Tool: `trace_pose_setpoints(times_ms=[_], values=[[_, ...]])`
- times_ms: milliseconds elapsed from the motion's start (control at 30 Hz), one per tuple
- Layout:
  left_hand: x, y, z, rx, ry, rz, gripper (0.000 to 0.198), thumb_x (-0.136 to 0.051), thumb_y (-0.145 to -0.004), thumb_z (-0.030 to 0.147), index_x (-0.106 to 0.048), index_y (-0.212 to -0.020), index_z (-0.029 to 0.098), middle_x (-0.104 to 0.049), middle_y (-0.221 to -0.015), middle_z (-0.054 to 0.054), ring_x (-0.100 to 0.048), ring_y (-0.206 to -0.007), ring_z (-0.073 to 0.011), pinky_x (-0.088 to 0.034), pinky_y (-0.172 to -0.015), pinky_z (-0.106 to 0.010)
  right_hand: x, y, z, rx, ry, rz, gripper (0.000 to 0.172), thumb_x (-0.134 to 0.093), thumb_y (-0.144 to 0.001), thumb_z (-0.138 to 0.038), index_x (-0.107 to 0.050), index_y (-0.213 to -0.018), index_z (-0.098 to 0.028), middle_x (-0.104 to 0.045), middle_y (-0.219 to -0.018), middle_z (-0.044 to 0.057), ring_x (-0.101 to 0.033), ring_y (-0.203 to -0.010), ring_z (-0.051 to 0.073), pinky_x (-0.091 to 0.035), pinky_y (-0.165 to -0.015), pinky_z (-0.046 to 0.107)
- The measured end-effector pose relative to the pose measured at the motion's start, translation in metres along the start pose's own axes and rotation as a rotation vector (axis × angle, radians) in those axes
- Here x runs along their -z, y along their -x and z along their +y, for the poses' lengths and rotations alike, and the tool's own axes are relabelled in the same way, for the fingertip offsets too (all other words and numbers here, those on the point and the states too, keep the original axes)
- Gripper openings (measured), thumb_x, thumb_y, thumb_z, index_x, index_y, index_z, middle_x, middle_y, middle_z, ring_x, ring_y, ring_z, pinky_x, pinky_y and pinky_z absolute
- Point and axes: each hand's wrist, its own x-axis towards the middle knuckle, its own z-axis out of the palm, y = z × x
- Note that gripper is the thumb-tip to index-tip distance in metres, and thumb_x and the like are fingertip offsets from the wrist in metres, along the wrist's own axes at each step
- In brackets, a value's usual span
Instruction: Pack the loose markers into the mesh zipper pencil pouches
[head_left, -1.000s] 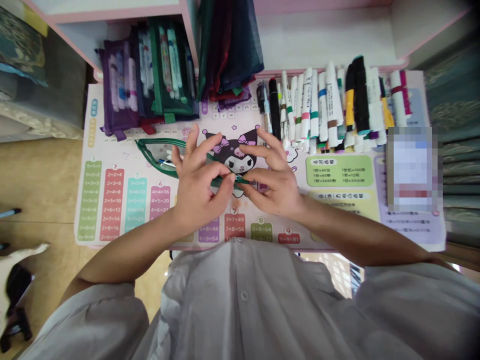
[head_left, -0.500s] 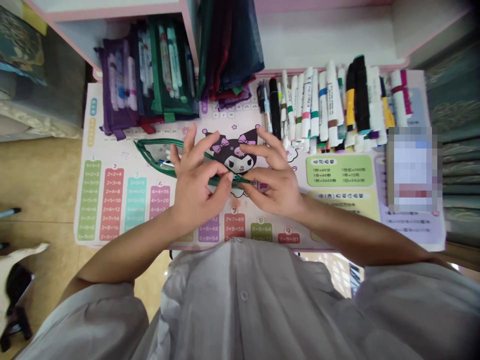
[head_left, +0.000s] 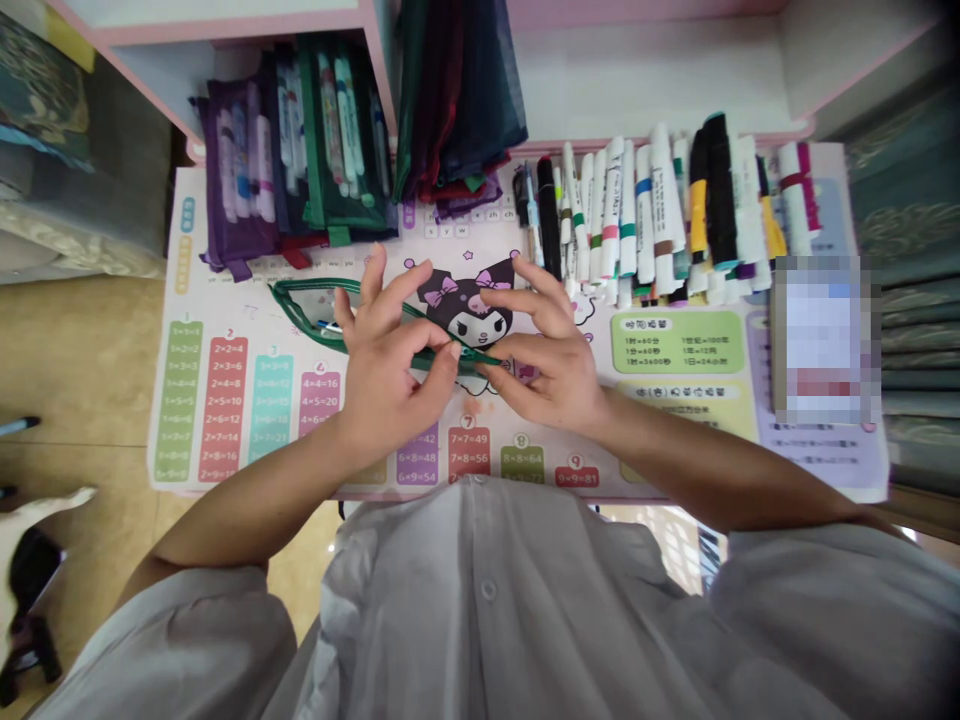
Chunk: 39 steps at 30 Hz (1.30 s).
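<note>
A green zippered mesh pouch (head_left: 307, 318) lies in front of me, its mouth gaping on the left side with part of a pen (head_left: 328, 326) showing inside. My left hand (head_left: 394, 365) pinches the pouch's zipper between thumb and index finger, the other fingers raised and spread. What exactly sits under that thumb, slider or edge, is mostly covered. My right hand (head_left: 551, 350) grips the right end of the same pouch between thumb and index finger. Much of the pouch's middle is hidden behind the left hand.
Purple (head_left: 240, 165) and green (head_left: 337, 150) pouches filled with markers stand at the back left. Beside them hangs a stack of mesh pouches (head_left: 461, 100). Many loose markers (head_left: 611, 210) lie along the back right. A blurred-out phone-like object (head_left: 823, 340) is at the right edge.
My left hand has shifted very slightly left along the zipper, away from the right hand. The right hand keeps its hold on the pouch's end.
</note>
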Motion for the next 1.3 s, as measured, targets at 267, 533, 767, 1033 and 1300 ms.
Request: trace_pose_setpoints(times_ms=[267,533,767,1033,1300], values=[[0.000,-0.001,-0.004,0.009,0.001,0.036,0.022,-0.056,-0.087,0.040,-0.059,-0.070,0.027,-0.053,-0.144,0.005,-0.026,-0.149,-0.0338,-0.011,-0.123,-0.068,0.002,0.001,0.001,-0.035,0.007,-0.017,0.012,-0.067,-0.081,-0.037,-0.064,-0.074,-0.027,-0.060,-0.132,-0.001,-0.034,-0.145,0.036,-0.028,-0.117,0.064],[0.001,-0.001,-0.009,-0.029,-0.010,0.038,0.020,-0.057,-0.087,0.037,-0.059,-0.071,0.025,-0.053,-0.145,0.001,-0.026,-0.149,-0.0355,-0.011,-0.119,-0.072,0.002,0.001,0.003,-0.021,0.011,0.005,0.013,-0.065,-0.082,-0.034,-0.063,-0.072,-0.026,-0.061,-0.131,-0.001,-0.036,-0.144,0.035,-0.029,-0.116,0.065],[0.002,-0.002,-0.011,-0.005,-0.031,0.063,0.020,-0.058,-0.086,0.037,-0.058,-0.070,0.026,-0.053,-0.145,0.003,-0.026,-0.149,-0.0344,-0.013,-0.119,-0.069,0.002,0.001,0.004,-0.019,0.020,0.017,0.015,-0.065,-0.082,-0.033,-0.061,-0.070,-0.026,-0.061,-0.130,0.000,-0.037,-0.143,0.035,-0.030,-0.115,0.064],[0.003,-0.007,-0.010,0.030,-0.020,0.106,0.026,-0.054,-0.086,0.042,-0.058,-0.066,0.025,-0.056,-0.141,0.005,-0.028,-0.148,-0.0377,-0.013,-0.119,-0.071,0.003,0.002,0.006,-0.030,0.006,0.014,0.016,-0.067,-0.080,-0.037,-0.060,-0.071,-0.026,-0.061,-0.130,0.000,-0.037,-0.142,0.037,-0.030,-0.114,0.064],[0.009,-0.010,-0.010,0.076,-0.074,0.099,0.028,-0.051,-0.084,0.044,-0.058,-0.065,0.025,-0.057,-0.140,0.004,-0.029,-0.147,-0.0385,-0.012,-0.121,-0.070,0.001,0.002,0.008,0.000,-0.013,0.054,0.012,-0.066,-0.080,-0.031,-0.059,-0.071,-0.025,-0.060,-0.130,0.000,-0.039,-0.142,0.036,-0.031,-0.114,0.064]])
